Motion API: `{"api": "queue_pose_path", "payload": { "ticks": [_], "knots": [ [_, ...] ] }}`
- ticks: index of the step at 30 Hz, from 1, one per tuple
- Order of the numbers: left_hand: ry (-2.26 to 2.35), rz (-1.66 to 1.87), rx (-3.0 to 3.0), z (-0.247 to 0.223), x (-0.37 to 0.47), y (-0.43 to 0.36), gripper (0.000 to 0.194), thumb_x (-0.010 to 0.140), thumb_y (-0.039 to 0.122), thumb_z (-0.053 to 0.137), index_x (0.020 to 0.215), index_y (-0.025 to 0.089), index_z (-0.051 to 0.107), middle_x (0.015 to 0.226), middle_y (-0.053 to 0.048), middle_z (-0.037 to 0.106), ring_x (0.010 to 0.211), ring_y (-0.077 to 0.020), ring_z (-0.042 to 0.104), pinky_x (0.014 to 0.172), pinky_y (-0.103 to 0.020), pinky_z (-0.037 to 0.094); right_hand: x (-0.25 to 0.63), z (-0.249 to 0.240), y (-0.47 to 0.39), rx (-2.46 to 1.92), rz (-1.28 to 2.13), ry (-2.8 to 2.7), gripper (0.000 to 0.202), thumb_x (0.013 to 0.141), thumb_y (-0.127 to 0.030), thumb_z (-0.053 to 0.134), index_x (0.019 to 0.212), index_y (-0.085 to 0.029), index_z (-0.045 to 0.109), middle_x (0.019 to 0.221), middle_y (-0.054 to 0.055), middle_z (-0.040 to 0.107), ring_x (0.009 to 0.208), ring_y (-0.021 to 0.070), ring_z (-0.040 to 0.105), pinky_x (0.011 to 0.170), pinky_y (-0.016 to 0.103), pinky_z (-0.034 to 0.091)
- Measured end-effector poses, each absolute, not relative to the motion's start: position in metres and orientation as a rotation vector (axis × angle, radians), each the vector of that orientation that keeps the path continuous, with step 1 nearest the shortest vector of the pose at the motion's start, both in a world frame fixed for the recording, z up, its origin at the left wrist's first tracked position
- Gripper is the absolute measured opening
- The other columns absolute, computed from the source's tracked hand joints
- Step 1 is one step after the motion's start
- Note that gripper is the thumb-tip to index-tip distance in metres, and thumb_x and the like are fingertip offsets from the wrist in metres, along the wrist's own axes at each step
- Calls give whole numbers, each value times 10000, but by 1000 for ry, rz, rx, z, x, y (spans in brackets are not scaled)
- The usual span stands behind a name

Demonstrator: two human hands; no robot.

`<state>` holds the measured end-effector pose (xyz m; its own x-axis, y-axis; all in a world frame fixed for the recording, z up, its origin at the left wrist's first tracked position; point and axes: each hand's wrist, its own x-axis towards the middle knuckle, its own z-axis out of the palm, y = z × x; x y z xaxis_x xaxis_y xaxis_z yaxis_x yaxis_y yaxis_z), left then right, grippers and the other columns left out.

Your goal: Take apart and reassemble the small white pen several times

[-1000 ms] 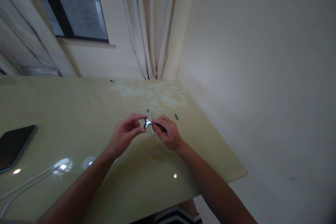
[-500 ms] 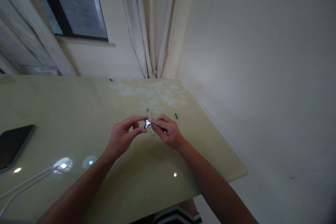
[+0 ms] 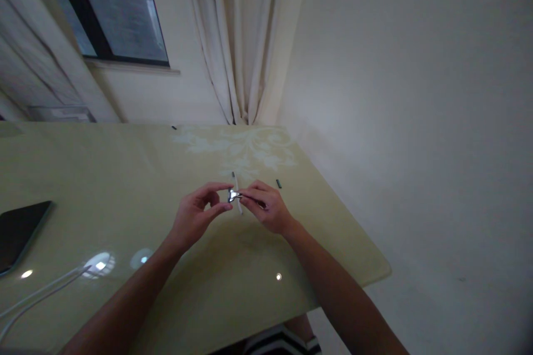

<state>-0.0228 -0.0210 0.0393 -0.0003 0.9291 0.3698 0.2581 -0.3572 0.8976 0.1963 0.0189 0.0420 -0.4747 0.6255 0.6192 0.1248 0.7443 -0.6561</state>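
Note:
Between my two hands is a small shiny metal piece with a dark edge, perhaps a razor head [image 3: 232, 195]. The thumb and index finger of my left hand [image 3: 200, 208] pinch its dark edge from above and below. On the other side, the fingertips of my right hand [image 3: 266, 206] close on its narrow end. A thin white stick with a dark tip [image 3: 236, 180] lies on the table just behind and beneath the piece, partly hidden by it. To the right of it rests a small dark strip [image 3: 278, 183].
The glossy yellowish table [image 3: 125, 177] has its right edge beyond my right forearm. A dark tablet-like device [image 3: 23, 230] lies at the left, with white cables [image 3: 41, 294] nearer me. Another small dark piece [image 3: 174, 127] sits at the far edge, before the curtain [image 3: 241, 39].
The view has shifted very slightly. Both hands keep the same grip on the metal piece, with hardly any movement.

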Motion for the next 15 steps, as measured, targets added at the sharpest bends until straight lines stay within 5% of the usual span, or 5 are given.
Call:
{"api": "queue_pose_path", "payload": {
  "ticks": [15],
  "knots": [
    [1256,1326,1614,33,-23,-16,531,843,461,771,1315,236,677,713,39,601,666,-137,555,647,-249,437,194,34,30,-631,743,-1910,247,994,-368,656,1095,-188,790,891,49,648,765,145,601,704,275,487]
  ]
}}
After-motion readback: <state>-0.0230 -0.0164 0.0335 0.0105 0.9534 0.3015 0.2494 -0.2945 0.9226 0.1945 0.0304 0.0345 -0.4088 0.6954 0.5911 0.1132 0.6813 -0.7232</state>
